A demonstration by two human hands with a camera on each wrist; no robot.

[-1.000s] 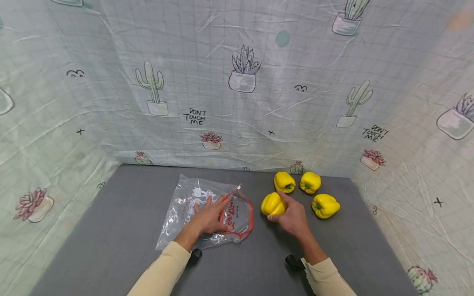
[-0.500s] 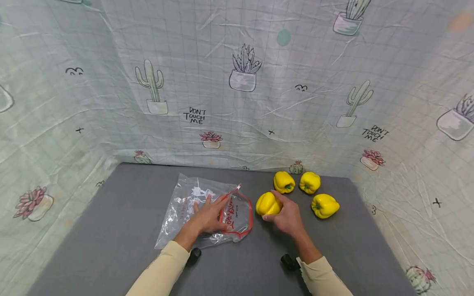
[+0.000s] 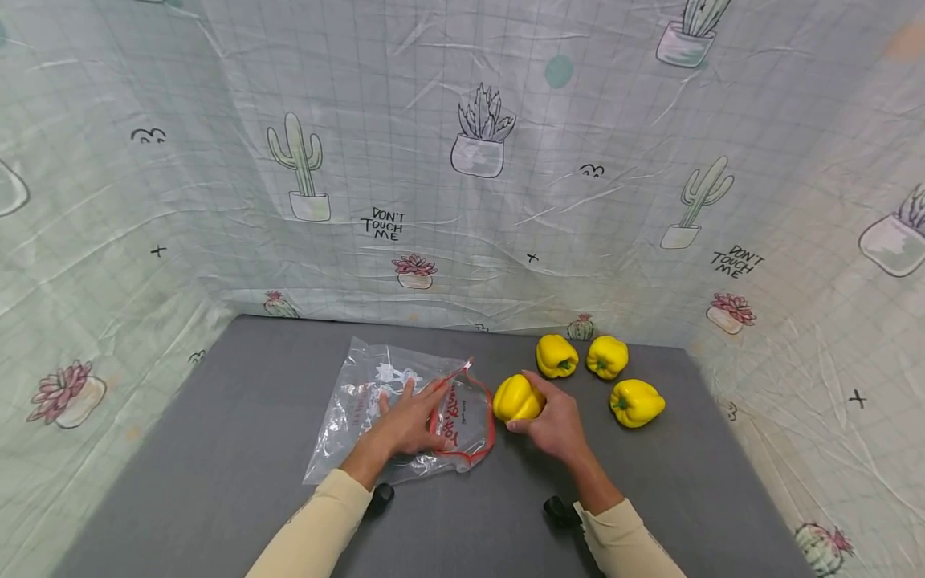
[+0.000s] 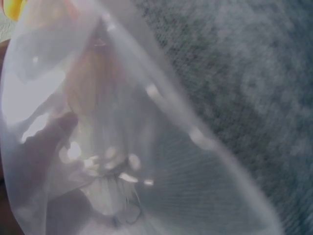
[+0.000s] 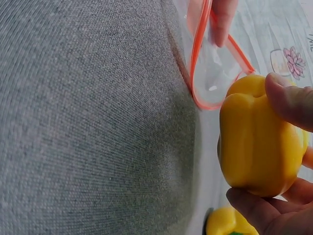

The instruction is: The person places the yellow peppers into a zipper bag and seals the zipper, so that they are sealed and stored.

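Observation:
A clear plastic zip bag [image 3: 340, 425] with a red-edged mouth and red lettering lies on the grey table, its mouth facing right. My left hand [image 3: 405, 425] lies over the bag and holds its upper lip at the red edge, fingers spread. In the right wrist view the mouth gapes around a fingertip [image 5: 223, 22]. My right hand [image 3: 556, 421] grips a yellow bell pepper [image 3: 516, 398] between thumb and fingers, just right of the bag's mouth. The left wrist view is mostly filled by blurred plastic [image 4: 161, 147].
Three more yellow bell peppers stand on the right: one at the back [image 3: 556, 356], another beside it [image 3: 607, 357], and one nearer [image 3: 636, 403]. Patterned cloth [image 3: 477, 225] hangs behind and at both sides of the table [image 3: 462, 530].
The right hand has carried its bell pepper left, up to the red edge of the bag's mouth. My left hand and the bag stay in place.

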